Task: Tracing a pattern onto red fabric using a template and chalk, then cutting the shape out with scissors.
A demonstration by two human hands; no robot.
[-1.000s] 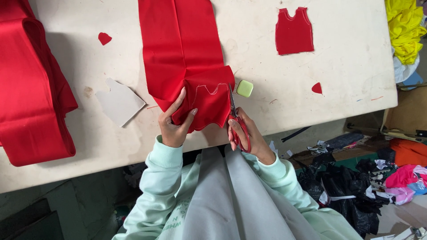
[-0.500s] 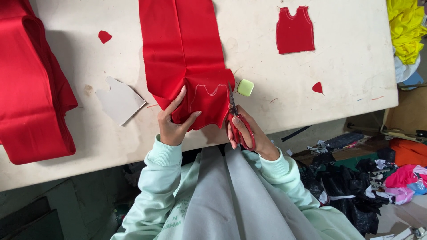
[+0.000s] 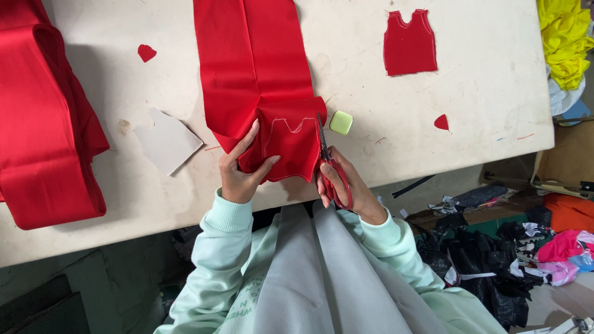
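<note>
**Scissors at the edge of a chalk-marked red fabric strip**

The right hand (image 3: 341, 185) has its grip closed around the red handles of the scissors (image 3: 328, 161), blades pointing away from the person along the right edge of the red fabric strip (image 3: 260, 80). How far the blades gape cannot be told; fabric hides part of them. The left hand (image 3: 241, 170) pinches the strip's folded near end, thumb on top, fingers partly tucked beneath. A white chalk outline (image 3: 286, 127) shows on that fold. The strip lies on the counter (image 3: 482, 105) and runs out of view at the top. Just right of the scissors sits a pale green chalk block (image 3: 341, 122); farther right a cut red vest-shaped piece (image 3: 409, 43). Left of the strip lies a grey paper template (image 3: 167, 141).
</note>
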